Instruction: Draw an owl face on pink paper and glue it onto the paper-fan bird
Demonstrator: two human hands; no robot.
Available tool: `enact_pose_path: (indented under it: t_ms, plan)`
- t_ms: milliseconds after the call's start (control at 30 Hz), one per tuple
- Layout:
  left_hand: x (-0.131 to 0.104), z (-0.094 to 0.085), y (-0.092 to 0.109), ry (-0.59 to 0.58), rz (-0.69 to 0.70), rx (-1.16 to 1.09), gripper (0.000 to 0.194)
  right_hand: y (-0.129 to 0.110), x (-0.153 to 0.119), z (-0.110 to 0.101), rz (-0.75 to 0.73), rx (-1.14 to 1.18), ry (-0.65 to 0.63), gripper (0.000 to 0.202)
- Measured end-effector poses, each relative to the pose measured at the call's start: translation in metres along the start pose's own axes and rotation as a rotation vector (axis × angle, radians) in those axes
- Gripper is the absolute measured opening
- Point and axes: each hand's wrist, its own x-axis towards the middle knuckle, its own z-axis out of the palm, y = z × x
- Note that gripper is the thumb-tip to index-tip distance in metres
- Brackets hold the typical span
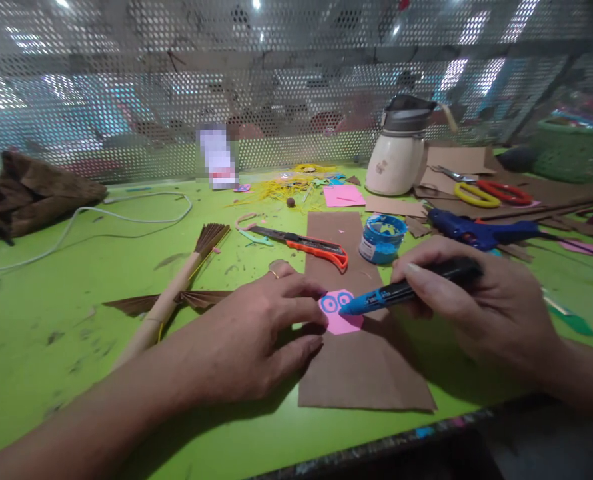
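Note:
My left hand (256, 333) lies flat on a brown cardboard sheet (361, 367), its fingertips pinning a small pink paper piece (341, 321) that carries two blue painted rings. My right hand (471, 300) grips a dark brush-like tool with a blue-coated tip (371, 303), and the tip touches the pink piece. An open pot of blue paint (382, 238) stands just beyond on the cardboard's right edge.
An orange utility knife (311, 245) lies behind my left hand. A blue glue gun (481, 230), scissors (486, 193), a white jug (399, 157) and cardboard scraps fill the back right. A folded-paper broom on a stick (176, 287) lies left. A mesh wall (176, 80) backs the green table (51, 307).

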Motion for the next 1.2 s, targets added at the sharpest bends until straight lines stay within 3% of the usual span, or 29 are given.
enact_pose_path:
  t_ms: [1200]
  plan:
    - [0.002, -0.0037, 0.0049, -0.046, -0.066, 0.029, 0.023, 0.0012, -0.0008, -0.0009, 0.003, 0.0, -0.031, 0.02]
